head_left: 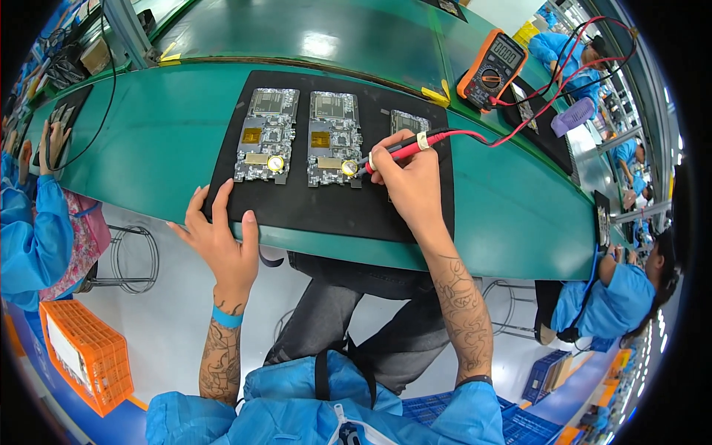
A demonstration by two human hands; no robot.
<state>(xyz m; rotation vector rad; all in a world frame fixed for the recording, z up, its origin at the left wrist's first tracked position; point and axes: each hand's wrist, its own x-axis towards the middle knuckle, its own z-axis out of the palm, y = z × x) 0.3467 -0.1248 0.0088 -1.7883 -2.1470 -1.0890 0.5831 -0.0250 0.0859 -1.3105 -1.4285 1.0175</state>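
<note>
From where I stand, it looks like a probing step on the middle circuit board [333, 137]; that board lies flat on the black mat [319, 219] on the green desk [512, 215], between the left board [268, 133] and the right board [408, 121], which is partly hidden by the working hand; the right hand [410, 180] has its fingers closed narrowly around a red probe [406, 152], its tip at the edge of the round yellow-rimmed part [349, 167] near the board's lower right corner; whether it truly touches, I cannot tell; the meter [492, 70] stands tilted at the far right, a red lead running toward it.

The next move, I'd judge, calls for a steady wrist, a light, exact contact and a glance at the meter's display; a slip could drag the tip across neighbouring parts.

The right forearm reaches up from the lower right, slanting leftward, the hand above the mat; the left hand [228, 236] holds nothing, its fingers spread wide, some fingertips at the mat's near left corner, the thumb by its front edge.
</note>
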